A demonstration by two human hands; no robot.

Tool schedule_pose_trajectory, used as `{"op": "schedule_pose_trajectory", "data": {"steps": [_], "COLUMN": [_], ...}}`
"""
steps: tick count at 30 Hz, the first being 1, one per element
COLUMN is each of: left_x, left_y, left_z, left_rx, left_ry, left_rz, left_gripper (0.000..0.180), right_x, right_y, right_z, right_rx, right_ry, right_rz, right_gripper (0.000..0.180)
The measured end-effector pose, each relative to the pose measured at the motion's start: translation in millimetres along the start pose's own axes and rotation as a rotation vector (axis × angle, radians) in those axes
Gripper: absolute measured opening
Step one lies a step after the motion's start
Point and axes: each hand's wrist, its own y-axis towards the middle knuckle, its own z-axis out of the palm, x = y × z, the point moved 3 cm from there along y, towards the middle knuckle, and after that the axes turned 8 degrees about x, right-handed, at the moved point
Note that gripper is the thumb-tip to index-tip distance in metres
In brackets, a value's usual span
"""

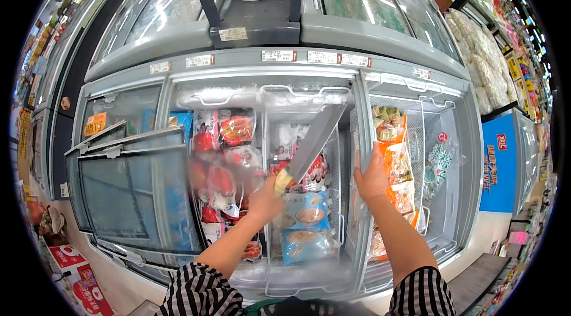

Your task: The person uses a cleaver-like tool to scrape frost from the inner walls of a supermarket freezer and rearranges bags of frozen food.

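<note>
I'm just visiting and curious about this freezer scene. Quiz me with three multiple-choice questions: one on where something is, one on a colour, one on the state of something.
1. Where does the right hand rest?
A. on the frame of the sliding lid beside the orange packets
B. on the floor
C. inside a shopping bag

2. What colour are the packets nearest below the left hand?
A. black
B. light blue
C. purple

3. What is the state of the chest freezer in front of the person?
A. fully covered
B. tipped over
C. open, lids slid aside

Answers:
1 A, the palm lies on the grey frame next to the orange packets.
2 B, two pale blue packs lie just under that hand.
3 C, the packets lie uncovered, with a glass lid slid to the left.
</note>
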Motion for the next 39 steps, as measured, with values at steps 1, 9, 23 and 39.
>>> {"op": "schedule_pose_trajectory", "data": {"steps": [1, 9, 23, 39], "left_x": [4.8, 12.8, -13.2, -15.0], "left_y": [-7.2, 44.0, 80.2, 102.0], "left_z": [-1.8, 6.2, -102.4, -118.0], "left_rx": [-0.058, -0.033, -0.078, 0.002], "left_ry": [-0.025, -0.092, 0.466, 0.501], "left_rz": [0.043, -0.121, -0.135, -0.102], "left_gripper": [0.049, 0.038, 0.032, 0.031], "right_x": [5.1, 4.2, 0.6, -1.9], "right_y": [-2.2, -3.9, -1.9, -4.3], "right_z": [-2.4, -1.5, 1.4, 4.0], "right_rx": [0.03, 0.012, -0.001, 0.02], "right_ry": [0.013, 0.024, 0.044, 0.057], "right_rz": [0.031, -0.02, -0.042, -0.01], "right_gripper": [0.087, 0.087, 0.087, 0.086]}}
